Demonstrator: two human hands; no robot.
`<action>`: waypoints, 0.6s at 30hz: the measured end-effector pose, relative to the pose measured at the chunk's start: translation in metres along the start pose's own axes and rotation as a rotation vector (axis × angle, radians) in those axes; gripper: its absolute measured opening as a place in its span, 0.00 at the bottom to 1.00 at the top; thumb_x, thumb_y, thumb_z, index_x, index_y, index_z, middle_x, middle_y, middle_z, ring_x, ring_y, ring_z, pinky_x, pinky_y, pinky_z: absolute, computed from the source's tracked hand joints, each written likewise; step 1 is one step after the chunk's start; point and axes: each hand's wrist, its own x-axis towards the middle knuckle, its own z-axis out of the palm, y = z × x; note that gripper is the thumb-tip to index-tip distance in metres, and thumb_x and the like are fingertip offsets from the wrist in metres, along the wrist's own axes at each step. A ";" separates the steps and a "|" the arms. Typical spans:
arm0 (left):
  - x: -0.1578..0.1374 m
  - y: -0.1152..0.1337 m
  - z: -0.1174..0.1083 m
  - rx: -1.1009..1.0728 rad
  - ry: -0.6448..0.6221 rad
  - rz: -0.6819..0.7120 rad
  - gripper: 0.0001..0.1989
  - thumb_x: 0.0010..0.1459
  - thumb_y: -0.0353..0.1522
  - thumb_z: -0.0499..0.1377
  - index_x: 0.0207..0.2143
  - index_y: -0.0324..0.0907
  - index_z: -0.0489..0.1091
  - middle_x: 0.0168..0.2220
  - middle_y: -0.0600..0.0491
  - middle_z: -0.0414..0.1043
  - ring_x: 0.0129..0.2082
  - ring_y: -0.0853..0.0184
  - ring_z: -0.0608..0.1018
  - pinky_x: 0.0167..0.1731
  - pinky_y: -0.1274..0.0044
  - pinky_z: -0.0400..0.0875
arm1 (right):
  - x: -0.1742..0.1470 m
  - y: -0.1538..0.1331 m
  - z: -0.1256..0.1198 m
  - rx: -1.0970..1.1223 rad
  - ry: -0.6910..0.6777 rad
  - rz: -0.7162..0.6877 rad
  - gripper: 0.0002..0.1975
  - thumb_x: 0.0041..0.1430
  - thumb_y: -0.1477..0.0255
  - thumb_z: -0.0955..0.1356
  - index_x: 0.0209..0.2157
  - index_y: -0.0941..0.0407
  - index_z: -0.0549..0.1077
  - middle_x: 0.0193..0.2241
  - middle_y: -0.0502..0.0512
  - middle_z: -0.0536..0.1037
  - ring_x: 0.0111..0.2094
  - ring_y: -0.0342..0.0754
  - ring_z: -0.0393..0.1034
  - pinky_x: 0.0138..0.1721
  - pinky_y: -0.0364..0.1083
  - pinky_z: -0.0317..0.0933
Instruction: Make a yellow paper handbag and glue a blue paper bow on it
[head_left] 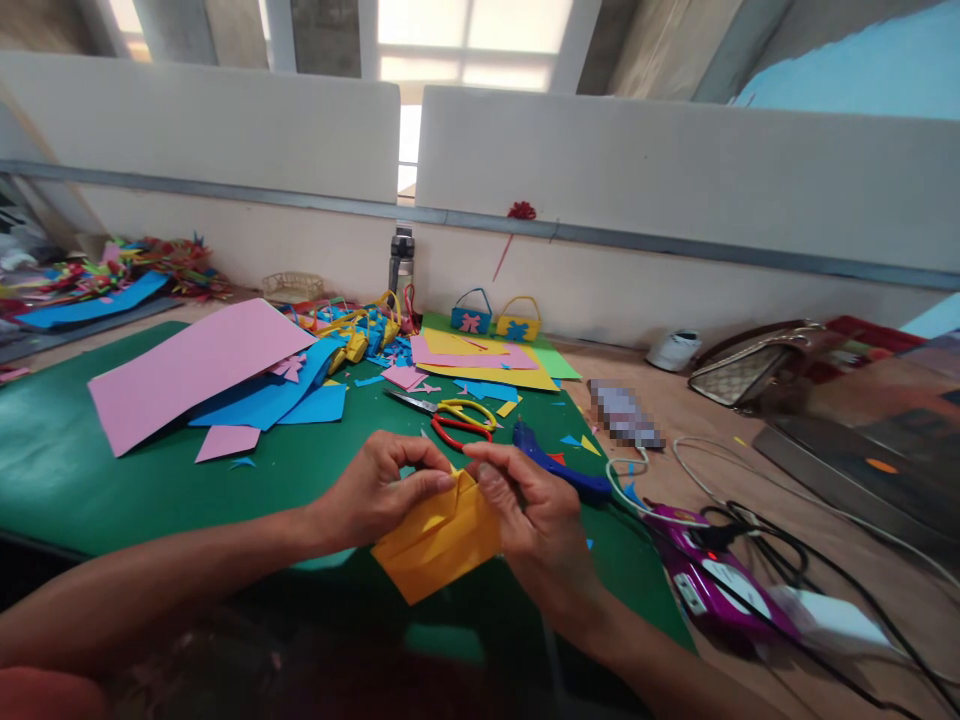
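A folded piece of yellow paper (439, 545) is held between my two hands above the near part of the green mat (45, 470). My left hand (390, 490) pinches its upper left edge between thumb and fingers. At the upper right side, my right hand (536, 515) grips the same paper, thumb on top. Creases run across the sheet, and its far edge is partly hidden by my fingers. Just beyond my hands lie scissors (465, 415) with yellow and red handles. A blue glue gun (559, 462) rests right of them.
Pink sheets (202, 375) and blue sheets (300, 385) lie at left. Small paper bags (471, 318) stand by the wall, near a bottle (402, 265) and a pile of yellow and blue pieces (360, 335). A phone (622, 410), purple power strip (712, 570) and cables are at right.
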 end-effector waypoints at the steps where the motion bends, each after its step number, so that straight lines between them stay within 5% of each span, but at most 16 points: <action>1: 0.000 0.000 0.000 0.001 0.000 -0.004 0.10 0.52 0.34 0.56 0.23 0.35 0.70 0.20 0.55 0.68 0.21 0.74 0.66 0.20 0.84 0.59 | 0.000 -0.001 -0.001 0.000 -0.002 0.018 0.08 0.59 0.73 0.62 0.33 0.55 0.73 0.25 0.49 0.76 0.24 0.43 0.69 0.24 0.40 0.61; 5: -0.001 -0.002 0.001 0.045 0.019 0.022 0.11 0.53 0.34 0.55 0.23 0.35 0.69 0.20 0.55 0.68 0.21 0.74 0.66 0.22 0.84 0.60 | 0.001 -0.005 -0.002 -0.021 -0.042 0.002 0.08 0.58 0.74 0.63 0.26 0.56 0.71 0.20 0.48 0.72 0.21 0.41 0.66 0.22 0.39 0.58; 18: -0.005 -0.006 0.004 0.157 0.057 0.202 0.09 0.55 0.28 0.55 0.25 0.35 0.71 0.22 0.54 0.72 0.23 0.75 0.70 0.25 0.85 0.61 | 0.002 0.000 -0.001 -0.048 -0.101 -0.023 0.07 0.55 0.76 0.65 0.24 0.57 0.70 0.20 0.48 0.72 0.22 0.41 0.65 0.24 0.39 0.57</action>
